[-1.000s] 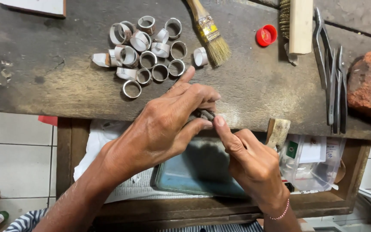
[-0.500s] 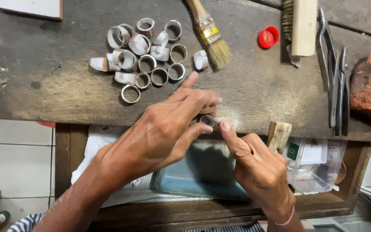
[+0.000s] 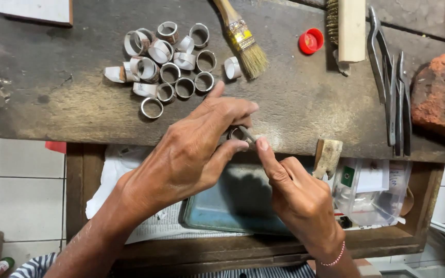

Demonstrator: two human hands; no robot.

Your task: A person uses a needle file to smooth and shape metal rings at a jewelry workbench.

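**Ring pinched at the bench edge, tool coming in from the right**

Your left hand (image 3: 191, 149) holds a small metal ring (image 3: 236, 134) right at the front edge of the worn wooden bench (image 3: 52, 108), above the open drawer (image 3: 413, 206). Thumb below, fingers curled over the top: a narrow pinch closed on the ring, whose opening faces roughly up toward you. The ring sits at your left fingertips, so the left hand is the nearer one.

Your right hand (image 3: 300, 198) comes in from the lower right, forefinger stretched toward the ring, and presses a thin dark tool (image 3: 248, 135) against it. The tool's long axis slants from lower right to upper left, across the ring's rim. What kind of tool it is, and how the rest of the right hand grips it, cannot be told; the fingers hide it.

Your left wrist angles up from the lower left, your right from below. Well apart on the bench lie the cluster of loose rings (image 3: 168, 62), a paintbrush (image 3: 243, 38), a red cap (image 3: 311, 40), pliers (image 3: 392, 87) and a brick (image 3: 441, 95).
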